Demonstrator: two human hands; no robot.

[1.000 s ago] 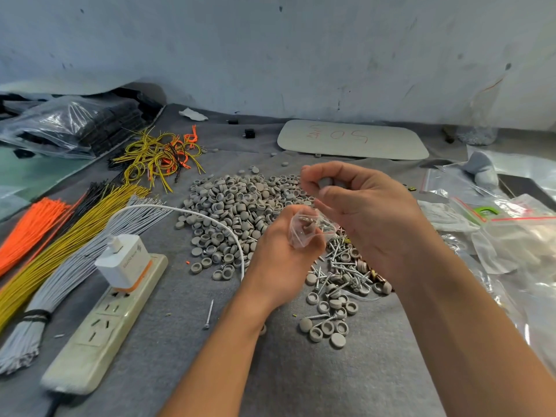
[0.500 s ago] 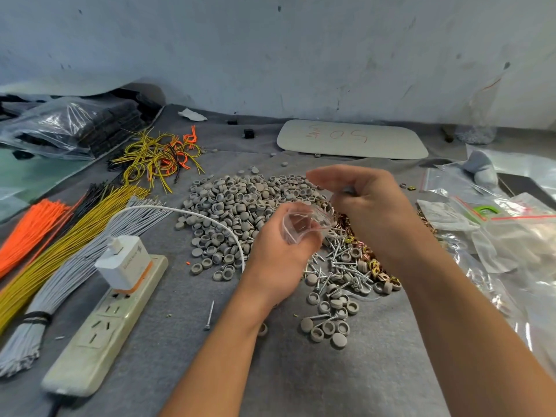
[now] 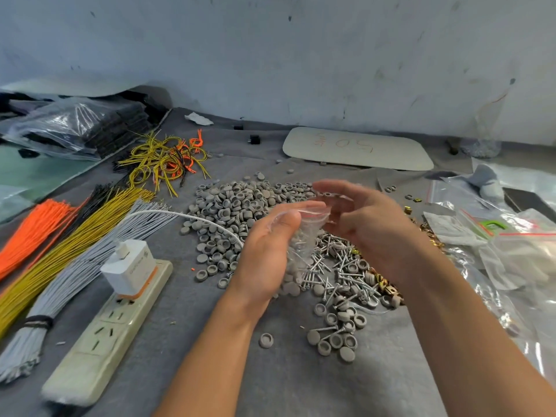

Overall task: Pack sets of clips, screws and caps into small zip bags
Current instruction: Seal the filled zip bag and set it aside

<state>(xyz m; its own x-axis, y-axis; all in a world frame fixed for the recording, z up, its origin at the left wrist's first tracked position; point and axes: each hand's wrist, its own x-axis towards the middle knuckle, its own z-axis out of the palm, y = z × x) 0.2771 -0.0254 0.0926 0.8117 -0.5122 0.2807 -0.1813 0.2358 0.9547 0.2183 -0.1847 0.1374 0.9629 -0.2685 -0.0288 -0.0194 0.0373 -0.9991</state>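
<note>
hands sit close together over the middle of the bench [image 3: 288,386], not quite joined. the left hand [image 3: 266,260] is curled round a small zip bag [image 3: 305,236], thumb on the near side and fingers behind, holding it upright with its mouth at the top. small metal and grey parts show through the clear plastic. the right hand [image 3: 371,227] hangs just beside the bag's mouth, fingers loosely spread and a little blurred. i see nothing held in it, and i cannot tell whether its fingertips touch the bag's rim.

directly under the bag lies a heap of screws [image 3: 338,267]. gold-coloured clips [image 3: 388,287] show along the right edge of that heap, beneath the right forearm. behind the hands spreads a big pile of grey caps [image 3: 237,206], with more of them mixed among the screws and scattered near the wrists.

to the left a white cable [image 3: 186,216] arcs over the pile towards a white charger [image 3: 129,266] plugged into a power strip [image 3: 99,335]. beside the strip lie bundles of grey wires [image 3: 81,269], yellow wires [image 3: 75,242] and orange wires [image 3: 33,230]. further back is a tangle of wire loops [image 3: 168,159] in yellow and orange. on the right lie crumpled clear bags [image 3: 511,254]. near the wall rests a pale board [image 3: 358,147] with red writing on it.
</note>
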